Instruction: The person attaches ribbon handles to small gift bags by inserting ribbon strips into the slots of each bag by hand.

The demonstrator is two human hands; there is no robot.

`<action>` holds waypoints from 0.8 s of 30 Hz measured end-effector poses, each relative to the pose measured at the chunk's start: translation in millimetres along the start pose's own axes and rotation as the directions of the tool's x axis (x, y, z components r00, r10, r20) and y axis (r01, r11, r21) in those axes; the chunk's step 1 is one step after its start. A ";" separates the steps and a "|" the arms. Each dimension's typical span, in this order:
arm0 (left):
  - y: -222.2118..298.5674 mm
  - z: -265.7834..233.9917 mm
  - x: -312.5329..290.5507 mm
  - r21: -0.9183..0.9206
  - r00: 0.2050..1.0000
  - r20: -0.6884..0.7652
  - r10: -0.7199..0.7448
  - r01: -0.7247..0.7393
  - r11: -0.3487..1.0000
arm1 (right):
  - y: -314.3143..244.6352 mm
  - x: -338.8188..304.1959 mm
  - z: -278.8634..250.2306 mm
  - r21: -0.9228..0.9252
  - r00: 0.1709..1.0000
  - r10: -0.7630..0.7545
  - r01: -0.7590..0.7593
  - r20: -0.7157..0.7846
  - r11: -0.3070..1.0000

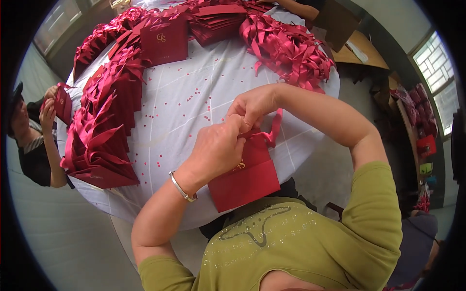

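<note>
Head view: the wearer's olive-green T-shirt [272,237], set with a glittering design, occupies the foreground. Directly before it, a dark red gift bag [247,182] with a gold monogram lies slantwise at the near edge of the table, its upper end beneath both hands. The left hand [213,148], below a silver bangle [182,188] on the wrist, has its fingers curled and pressed together, pinching a satin ribbon [275,128] at the bag's top edge. The right hand [253,107] meets it from above, thumb and fingers likewise closed on the ribbon; the fingertips are partly hidden. A loose length of the ribbon curves out to the right.

Beyond the hands, small red dots [195,91] are scattered over a white tablecloth [167,111]. Along the left side stands a long row of beribboned bags [104,128]; farther back are a large upright bag [164,42], a fanned stack of bags [217,23] and, to the right, a heap of ribbons [289,48]. At far left a co-worker [41,140] holds a small red bag [63,104]. A wooden table [371,51] and a latticed window [437,63] stand at right.
</note>
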State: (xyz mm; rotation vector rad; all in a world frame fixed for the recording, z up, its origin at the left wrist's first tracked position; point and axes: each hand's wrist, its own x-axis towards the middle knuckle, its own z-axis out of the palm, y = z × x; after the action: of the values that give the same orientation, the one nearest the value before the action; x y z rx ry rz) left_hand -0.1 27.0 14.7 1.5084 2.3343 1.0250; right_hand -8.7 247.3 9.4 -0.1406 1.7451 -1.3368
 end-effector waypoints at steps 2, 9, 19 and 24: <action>-1.0 0.6 0.8 0.035 0.999 0.027 -0.030 0.030 0.999 | 7.8 1.0 -2.0 0.054 0.999 0.035 -0.036 0.015 0.998; -10.6 2.9 4.3 -0.098 1.000 -0.006 -0.004 0.003 0.995 | 9.4 -2.1 28.1 0.265 0.916 0.054 0.058 -0.398 0.962; -16.2 9.7 10.3 -0.216 0.994 0.066 -0.082 0.094 0.972 | 4.5 -6.9 2.8 -0.101 0.515 -0.263 0.322 -0.815 0.942; -20.3 11.5 7.0 -0.175 0.988 0.087 -0.125 0.138 0.975 | 8.5 -40.7 31.1 -0.483 0.425 -0.460 0.059 -0.780 0.874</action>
State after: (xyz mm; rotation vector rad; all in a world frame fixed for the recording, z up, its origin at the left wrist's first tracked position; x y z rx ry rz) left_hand -12.6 33.2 -5.3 1.2848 2.1903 1.0937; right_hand 40.4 251.8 25.8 0.1025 3.0256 -1.3544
